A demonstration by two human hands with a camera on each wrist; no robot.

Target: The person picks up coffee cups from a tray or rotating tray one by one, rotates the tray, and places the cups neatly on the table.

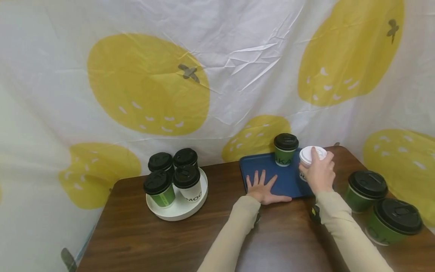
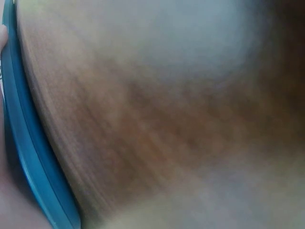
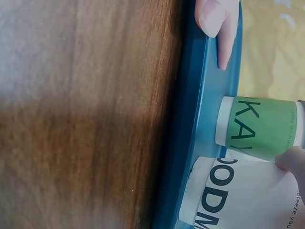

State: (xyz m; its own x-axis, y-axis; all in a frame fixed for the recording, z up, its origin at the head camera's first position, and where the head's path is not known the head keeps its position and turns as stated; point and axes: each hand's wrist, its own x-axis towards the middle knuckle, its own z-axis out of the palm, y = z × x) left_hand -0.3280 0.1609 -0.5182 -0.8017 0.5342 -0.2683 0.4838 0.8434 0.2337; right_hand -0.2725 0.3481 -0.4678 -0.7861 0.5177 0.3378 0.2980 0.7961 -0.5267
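My right hand (image 1: 321, 172) grips a white paper cup (image 3: 248, 193) with a white lid (image 1: 310, 154), at the right side of a blue tray (image 1: 285, 181). In the right wrist view the cup's base is right at the tray surface. Beside it on the tray stands a green paper cup (image 1: 284, 155) with a black lid. My left hand (image 1: 265, 190) lies with spread fingers over the tray's front left part, its thumb along the near edge. The left wrist view shows mostly blurred table and the tray's rim (image 2: 33, 157).
On the left, a round white tray (image 1: 176, 217) bears several black-lidded cups, green and white. Two larger green cups with black lids (image 1: 367, 185) stand on the wooden table (image 1: 210, 234) at the right. A lemon-patterned cloth (image 1: 234, 75) hangs behind.
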